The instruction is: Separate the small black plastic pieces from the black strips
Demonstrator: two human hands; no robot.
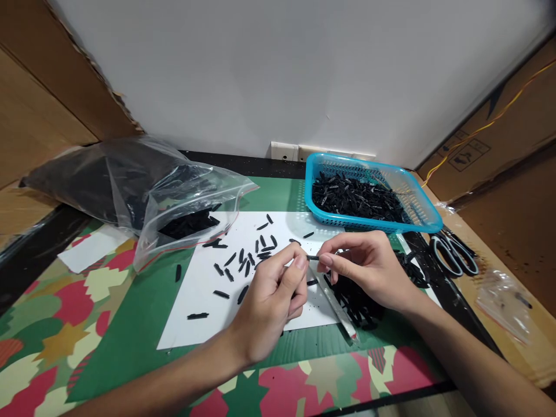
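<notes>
My left hand (273, 298) and my right hand (367, 263) meet above a white sheet of paper (191, 295), pinching between their fingertips one small black plastic piece (312, 257). Several similar black pieces (243, 260) lie scattered on the sheet left of my hands. Under my right hand sits a pile of black pieces (356, 301) inside a clear bag. A blue plastic basket (423, 217) with many black pieces stands just behind my right hand.
A large clear zip bag (174, 197) holding black pieces lies at the back left. Black-handled scissors (454, 252) rest right of the basket, with a small clear bag (504, 295) beyond. The green patterned mat (56, 330) covers the table. Cardboard walls flank both sides.
</notes>
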